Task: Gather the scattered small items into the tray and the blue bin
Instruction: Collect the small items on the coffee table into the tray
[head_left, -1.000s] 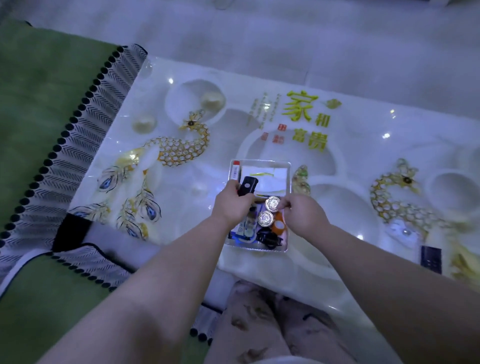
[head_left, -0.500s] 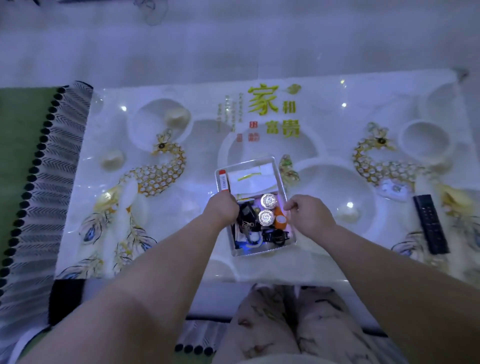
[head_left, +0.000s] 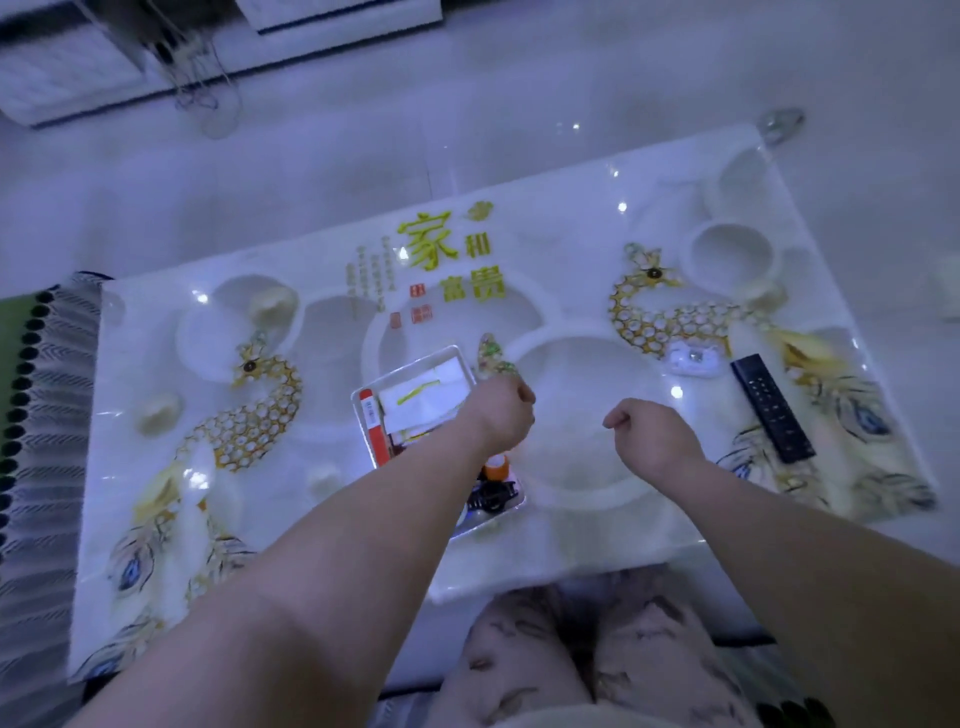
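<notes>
A clear plastic tray (head_left: 363, 402) sits on the glossy table (head_left: 322, 483) near its front edge, holding a red-and-white tube (head_left: 375, 426), white paper (head_left: 431, 397), an orange-capped item (head_left: 496, 466) and black pieces (head_left: 491, 496). My left forearm crosses over the tray and hides its middle. My left hand (head_left: 501, 413) hovers past the tray's right side with curled fingers, holding nothing that I can see. My right hand (head_left: 652, 436) floats further right over the table, fingers loosely curled and empty. No blue bin is in view.
A black remote (head_left: 771, 408) lies at the right of the table, and a small white item (head_left: 693, 358) sits just left of it. A fringed green mat (head_left: 31, 395) borders the table on the left. White floor lies beyond. My knees (head_left: 571, 654) are at the near edge.
Both hands have left the tray and moved right. The left hand, which held a black item earlier, no longer holds it. The view has swung right, showing more of the table.
</notes>
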